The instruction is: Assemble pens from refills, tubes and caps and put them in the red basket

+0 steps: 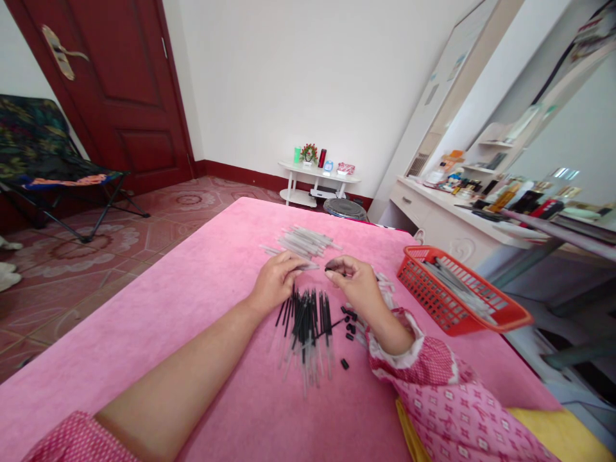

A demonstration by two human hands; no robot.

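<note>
My left hand pinches a clear pen barrel, its tip pointing right. Just across from it, my right hand has a small black pen plug between thumb and forefinger; the two pieces are apart. Below both hands lies a pile of pen refills, dark at the far end and clear at the near end. Small black plugs are scattered to its right. Beyond my hands is a stack of whitish pen barrels. More clear pieces lie partly hidden behind my right wrist.
A red plastic basket holding long grey and clear pieces stands at the table's right edge. Everything rests on a pink cloth. Yellow fabric lies at the lower right. Beyond are a dressing table and a folding chair.
</note>
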